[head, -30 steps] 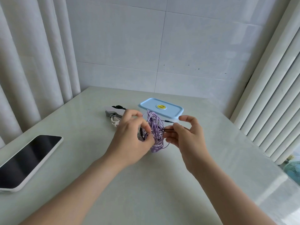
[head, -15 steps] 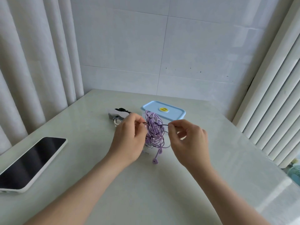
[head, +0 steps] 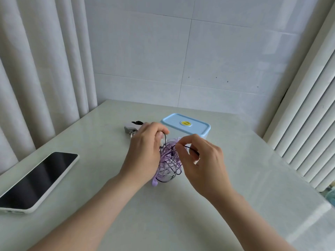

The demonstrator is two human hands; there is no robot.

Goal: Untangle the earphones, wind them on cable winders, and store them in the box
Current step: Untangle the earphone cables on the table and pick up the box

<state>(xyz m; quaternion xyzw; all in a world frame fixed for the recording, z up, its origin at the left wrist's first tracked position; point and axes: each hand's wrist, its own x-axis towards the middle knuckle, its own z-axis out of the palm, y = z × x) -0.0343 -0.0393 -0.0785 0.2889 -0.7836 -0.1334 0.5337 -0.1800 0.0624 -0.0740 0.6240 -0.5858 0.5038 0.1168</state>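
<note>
**Fingers pinching black cable out of purple tangle**

Fingers of the right hand are closing narrowly, thumb and forefinger pinching a thin black cable that is running across the hand's curled fingers. Fingers of the left hand are curling shut around the left side of the tangled earphones, with a loop of the same dark cable arching over the thumb tip. Both hands are working just beside each other, the tangle sitting between them.

The tangled earphones, mostly purple cord with dark strands mixed through, are resting on the pale table at centre, a purple earbud lying at the near left edge of the bundle. The box, light blue lid shut, is standing just beyond the tangle, on the far side. Cable winders, grey and white with a black one behind, are lying to the left of the box, partly hidden by the left hand. A phone, screen dark, is lying well apart at the near left.
</note>
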